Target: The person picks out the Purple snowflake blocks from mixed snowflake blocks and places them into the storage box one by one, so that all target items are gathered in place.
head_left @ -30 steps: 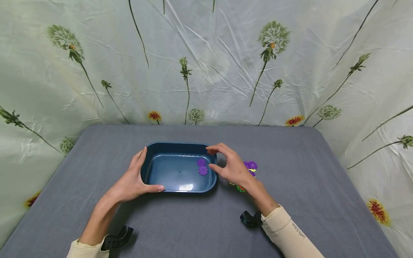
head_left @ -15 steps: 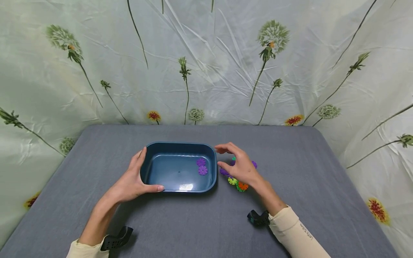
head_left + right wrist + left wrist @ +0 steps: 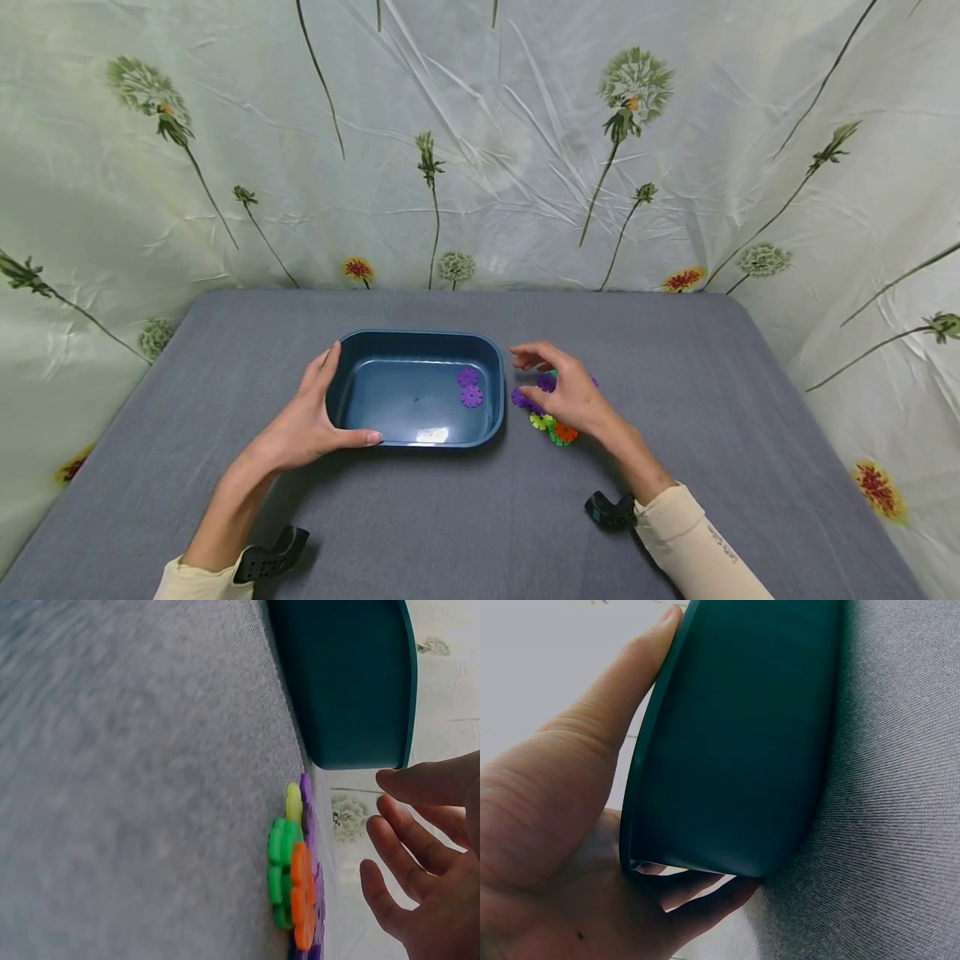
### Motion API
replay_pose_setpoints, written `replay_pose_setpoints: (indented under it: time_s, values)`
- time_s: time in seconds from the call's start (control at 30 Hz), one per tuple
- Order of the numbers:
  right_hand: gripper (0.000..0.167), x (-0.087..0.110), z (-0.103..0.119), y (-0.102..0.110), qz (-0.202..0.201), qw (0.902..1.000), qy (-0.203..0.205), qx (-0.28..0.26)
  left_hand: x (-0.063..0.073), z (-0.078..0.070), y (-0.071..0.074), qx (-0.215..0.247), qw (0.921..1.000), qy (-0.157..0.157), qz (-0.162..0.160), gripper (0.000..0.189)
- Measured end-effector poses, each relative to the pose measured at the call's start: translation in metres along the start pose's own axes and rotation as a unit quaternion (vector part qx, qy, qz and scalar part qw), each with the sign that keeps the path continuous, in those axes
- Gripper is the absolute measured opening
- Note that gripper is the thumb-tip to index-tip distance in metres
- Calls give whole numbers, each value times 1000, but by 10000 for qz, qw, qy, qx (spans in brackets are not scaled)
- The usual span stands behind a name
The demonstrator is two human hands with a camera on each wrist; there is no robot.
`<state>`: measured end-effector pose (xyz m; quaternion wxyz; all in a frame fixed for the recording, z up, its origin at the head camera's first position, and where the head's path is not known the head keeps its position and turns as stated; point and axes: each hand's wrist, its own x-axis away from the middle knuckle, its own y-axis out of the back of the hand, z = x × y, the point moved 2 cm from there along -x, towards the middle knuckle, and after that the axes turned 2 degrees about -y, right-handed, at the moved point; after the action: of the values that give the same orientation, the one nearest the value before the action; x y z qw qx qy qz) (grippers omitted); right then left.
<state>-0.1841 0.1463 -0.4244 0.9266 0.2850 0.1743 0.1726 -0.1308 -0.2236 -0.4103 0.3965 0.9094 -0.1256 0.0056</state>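
A dark blue plastic bin (image 3: pixel 405 392) sits on the table, with two purple notched discs (image 3: pixel 470 387) lying inside near its right end. My left hand (image 3: pixel 303 421) grips the bin's left end, thumb along the front rim and fingers round the far side. To the right of the bin lies a small pile of notched discs in purple, yellow, green and orange (image 3: pixel 564 432). Over that pile hovers my right hand (image 3: pixel 573 396), fingers spread from the thumb and nothing seen between them. It partly covers the pile in the head view; the right wrist view shows it apart from the discs.
Grey cloth covers the table (image 3: pixel 420 525). Behind it hangs a pale curtain (image 3: pixel 517 167) printed with dandelions. Each wrist wears a black camera mount, such as the one by the left sleeve (image 3: pixel 272 557).
My right hand has moved right, from over the bin's right end to above the pile of discs, uncovering some discs. My left hand and the bin have stayed in place.
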Motion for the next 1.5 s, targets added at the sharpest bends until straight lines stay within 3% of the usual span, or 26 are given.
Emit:
replay_pose_setpoints:
  time_s: [0.33,0.9,1.23,1.5]
  values:
    - [60,9,-5,3,481,9979,-389,200,2,0,-1,-33,10000,25,-35,145]
    - [63,17,-12,8,1002,9918,-681,394,1,0,-1,-14,10000,6,-25,145]
    - [60,15,-14,9,1122,9882,-855,599,-1,0,-1,-49,10000,10,-46,146]
    - [63,15,-16,10,1086,9896,-615,718,0,-1,-1,54,10000,-9,-23,146]
